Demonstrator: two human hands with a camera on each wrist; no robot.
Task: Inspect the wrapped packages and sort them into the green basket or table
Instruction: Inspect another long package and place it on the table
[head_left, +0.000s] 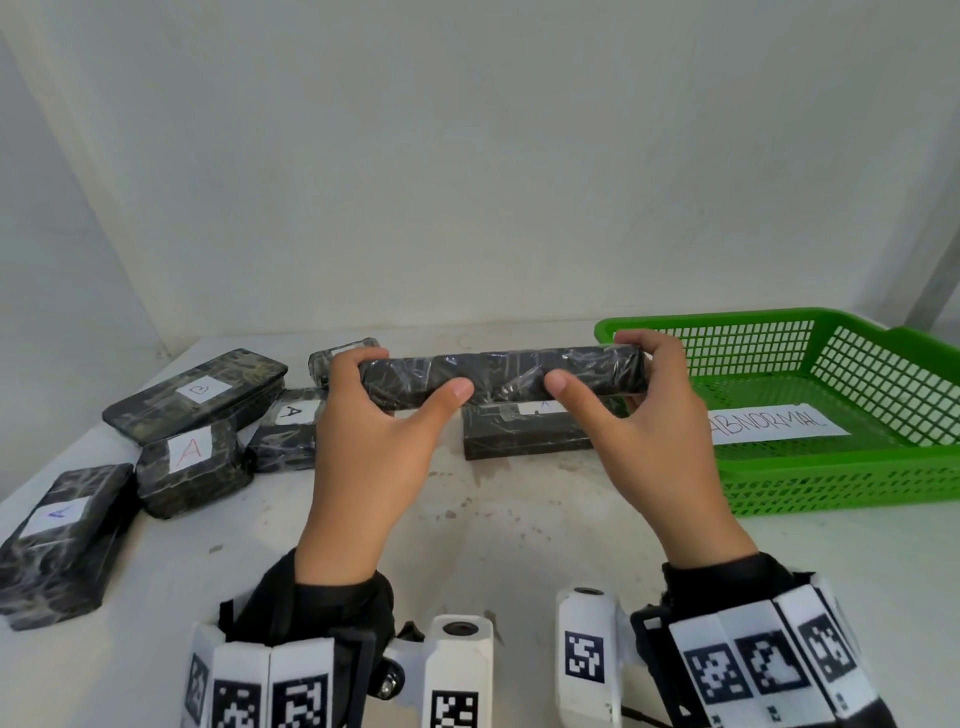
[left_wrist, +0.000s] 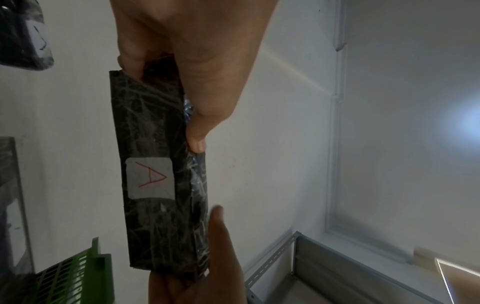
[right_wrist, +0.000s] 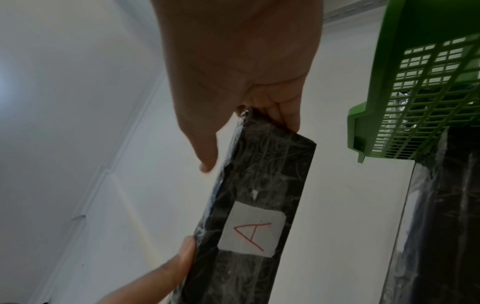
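A long black wrapped package (head_left: 501, 378) is held level above the table, between both hands. My left hand (head_left: 387, 384) grips its left end, thumb on the near side. My right hand (head_left: 615, 384) grips its right end the same way. Both wrist views show the underside of the package (left_wrist: 158, 185) (right_wrist: 254, 216) with a white label bearing a red A. The green basket (head_left: 831, 467) stands at the right with a paper reading ABNORMAL inside. Another black package (head_left: 524, 434) lies on the table under the held one.
Several black wrapped packages lie at the left: one marked B (head_left: 200, 395), and ones marked A (head_left: 189, 465) (head_left: 57, 540) (head_left: 288, 428). A further wrapped box (head_left: 337, 358) sits behind my left hand. The white table (head_left: 493, 519) ends at a wall behind.
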